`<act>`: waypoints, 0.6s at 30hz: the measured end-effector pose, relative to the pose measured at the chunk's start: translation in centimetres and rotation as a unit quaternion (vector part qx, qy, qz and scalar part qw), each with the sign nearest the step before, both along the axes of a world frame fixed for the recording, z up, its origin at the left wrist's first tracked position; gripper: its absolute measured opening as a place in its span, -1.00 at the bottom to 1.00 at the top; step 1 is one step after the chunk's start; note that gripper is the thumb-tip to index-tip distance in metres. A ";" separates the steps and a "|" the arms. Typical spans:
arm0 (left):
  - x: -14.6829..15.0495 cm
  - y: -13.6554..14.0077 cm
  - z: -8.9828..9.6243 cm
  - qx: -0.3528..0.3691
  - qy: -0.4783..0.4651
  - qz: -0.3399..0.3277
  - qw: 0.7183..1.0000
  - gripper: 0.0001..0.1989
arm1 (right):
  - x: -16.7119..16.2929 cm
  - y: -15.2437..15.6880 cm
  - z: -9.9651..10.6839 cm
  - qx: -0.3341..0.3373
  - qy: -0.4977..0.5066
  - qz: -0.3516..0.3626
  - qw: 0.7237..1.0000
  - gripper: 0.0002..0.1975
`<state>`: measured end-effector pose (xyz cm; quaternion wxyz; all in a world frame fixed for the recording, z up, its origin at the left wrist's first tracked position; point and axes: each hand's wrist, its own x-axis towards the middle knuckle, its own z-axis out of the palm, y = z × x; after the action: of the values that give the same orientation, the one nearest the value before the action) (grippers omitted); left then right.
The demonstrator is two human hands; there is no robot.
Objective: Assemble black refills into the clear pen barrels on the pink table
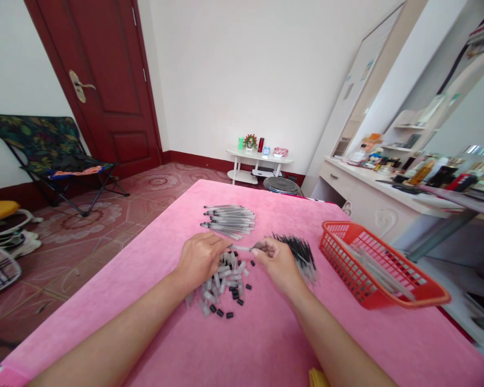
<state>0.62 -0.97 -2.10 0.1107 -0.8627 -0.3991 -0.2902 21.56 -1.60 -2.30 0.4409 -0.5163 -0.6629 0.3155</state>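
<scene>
The left hand (201, 257) and right hand (280, 262) pinch a slim tube (242, 248), likely steadying it, caps (235, 294) handy at seven o'clock.

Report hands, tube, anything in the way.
Left hand and right hand pinching one slim tube between them. Loose clear pieces and small black pieces crowding left hand. Red basket right, apart from both hands.

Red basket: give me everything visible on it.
The red basket looks plastic: oblong, open-topped, with lattice walls and a rim. It stands upright, angled, on the pink cloth near its right edge, right of and apart from the dark-ended rods. Long, pale, translucent-looking sticks lie inside, roughly along its length; blur hides their detail.
</scene>
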 end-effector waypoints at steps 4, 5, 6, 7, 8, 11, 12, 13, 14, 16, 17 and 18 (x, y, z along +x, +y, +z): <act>0.1 -0.1 0.1 -0.003 0.016 0.012 1.000 -0.77 | 0.0 0.0 -0.1 -0.001 0.003 0.006 1.000 -0.85; 0.1 -0.2 0.2 -0.002 0.016 0.013 1.000 -0.77 | 0.0 0.0 -0.1 -0.004 -0.004 0.010 1.000 -0.85; 0.1 -0.2 0.2 0.000 0.015 0.013 1.000 -0.78 | 0.0 0.0 -0.1 -0.007 -0.015 0.013 1.000 -0.82; 0.1 -0.2 0.1 0.002 0.015 0.012 1.000 -0.78 | 0.1 0.0 -0.2 -0.008 -0.029 0.013 0.999 -0.76; 0.1 -0.2 0.1 0.001 0.015 0.010 1.000 -0.77 | 0.1 0.0 -0.2 -0.009 -0.043 0.012 0.999 -0.72; 0.1 -0.1 -0.1 -0.004 0.015 0.005 1.000 -0.77 | 0.2 0.1 -0.3 -0.003 -0.051 0.004 0.999 -0.85; 0.1 0.0 -0.1 -0.007 0.015 0.005 1.000 -0.77 | 0.2 0.1 -0.3 -0.002 -0.042 0.003 0.999 -0.90; 0.0 0.0 -0.2 -0.011 0.014 0.005 1.000 -0.77 | 0.2 0.1 -0.3 -0.002 -0.036 0.004 0.999 -0.86; 0.0 0.0 -0.2 -0.013 0.013 0.006 1.000 -0.77 | 0.2 0.1 -0.4 -0.001 -0.035 0.004 0.999 -0.84; 0.0 0.1 -0.2 -0.018 0.013 0.008 1.000 -0.77 | 0.2 0.0 -0.4 -0.001 -0.049 0.007 0.999 -0.85; 0.0 0.1 -0.2 -0.019 0.015 0.008 1.000 -0.76 | 0.2 0.0 -0.3 -0.002 -0.056 0.009 0.998 -0.82; 0.0 0.1 -0.2 -0.019 0.018 0.007 1.000 -0.76 | 0.2 0.0 -0.3 -0.003 -0.059 0.012 0.998 -0.80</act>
<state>0.58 -0.90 -2.31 0.1038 -0.8666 -0.4088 -0.2667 21.73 -1.62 -2.63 0.3959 -0.5276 -0.6926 0.2918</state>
